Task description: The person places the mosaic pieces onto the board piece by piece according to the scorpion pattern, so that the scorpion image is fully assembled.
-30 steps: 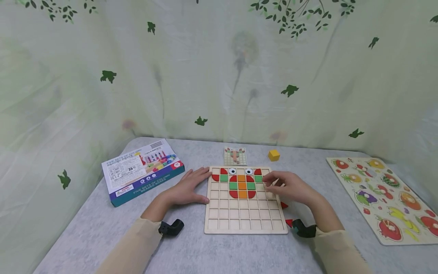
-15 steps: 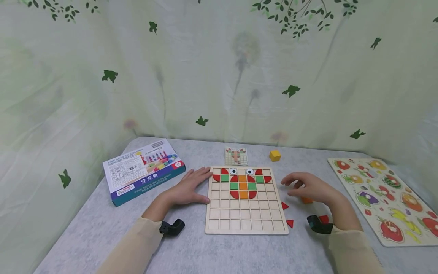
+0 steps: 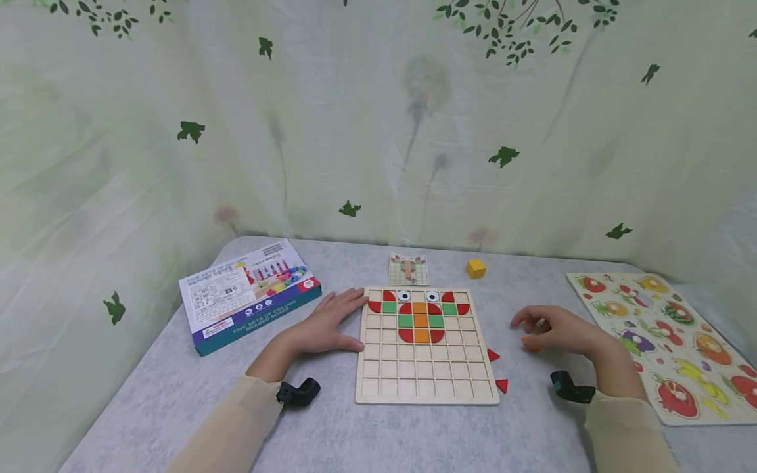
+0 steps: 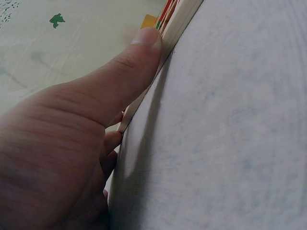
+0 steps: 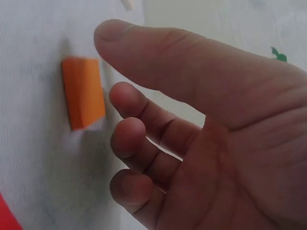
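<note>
A wooden grid board (image 3: 414,371) lies on the table with red, green and orange pieces and two eye pieces set in its upper rows. My left hand (image 3: 326,326) rests at its left edge, fingers spread; the left wrist view shows the thumb (image 4: 136,55) against the board's side. Right of the board, my right hand (image 3: 562,332) hovers over an orange block (image 5: 82,93), partly hidden by the hand in the head view. Its fingers are loosely bent and hold nothing; the thumb and fingertips are close to the block, apparently without touching it.
Two red triangles (image 3: 501,385) lie by the board's right edge. Behind it are a picture card (image 3: 408,270) and a yellow cube (image 3: 476,268). A cardboard box (image 3: 248,295) lies left, a fruit puzzle board (image 3: 674,348) right. A red piece (image 5: 6,215) shows in the right wrist view.
My right hand has left the board's upper right, where a red piece now sits beside the green one, and moved right to the orange block. The left hand stays put.
</note>
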### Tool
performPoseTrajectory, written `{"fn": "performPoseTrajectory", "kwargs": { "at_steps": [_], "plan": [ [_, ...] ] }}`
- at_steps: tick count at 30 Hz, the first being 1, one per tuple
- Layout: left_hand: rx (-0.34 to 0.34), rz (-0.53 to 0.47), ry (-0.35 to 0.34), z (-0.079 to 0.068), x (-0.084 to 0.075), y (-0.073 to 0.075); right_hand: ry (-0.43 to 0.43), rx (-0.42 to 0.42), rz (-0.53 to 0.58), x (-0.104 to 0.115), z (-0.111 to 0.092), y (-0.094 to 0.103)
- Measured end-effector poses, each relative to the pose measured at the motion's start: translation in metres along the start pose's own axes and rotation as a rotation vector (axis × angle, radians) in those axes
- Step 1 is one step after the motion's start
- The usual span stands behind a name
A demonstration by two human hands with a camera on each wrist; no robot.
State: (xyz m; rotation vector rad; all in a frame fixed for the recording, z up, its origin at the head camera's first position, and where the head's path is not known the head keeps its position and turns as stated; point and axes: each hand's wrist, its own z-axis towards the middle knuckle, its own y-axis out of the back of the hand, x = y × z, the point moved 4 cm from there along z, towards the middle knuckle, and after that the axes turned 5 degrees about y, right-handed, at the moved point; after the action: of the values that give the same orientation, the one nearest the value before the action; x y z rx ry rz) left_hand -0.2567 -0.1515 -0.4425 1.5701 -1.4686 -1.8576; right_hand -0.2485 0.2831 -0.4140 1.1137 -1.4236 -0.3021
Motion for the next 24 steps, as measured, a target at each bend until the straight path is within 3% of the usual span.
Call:
{"fn": "performPoseTrajectory", "kwargs": {
  "at_steps": [13,24],
  "plan": [
    [-0.002,0.004,-0.002,0.001,-0.001,-0.001,0.019,0.052,0.008,-0.011,-0.009,0.001],
    [-0.006,0.002,-0.002,0.0,0.0,0.0,-0.009,-0.001,0.03,-0.015,-0.005,-0.003]
  ]
}}
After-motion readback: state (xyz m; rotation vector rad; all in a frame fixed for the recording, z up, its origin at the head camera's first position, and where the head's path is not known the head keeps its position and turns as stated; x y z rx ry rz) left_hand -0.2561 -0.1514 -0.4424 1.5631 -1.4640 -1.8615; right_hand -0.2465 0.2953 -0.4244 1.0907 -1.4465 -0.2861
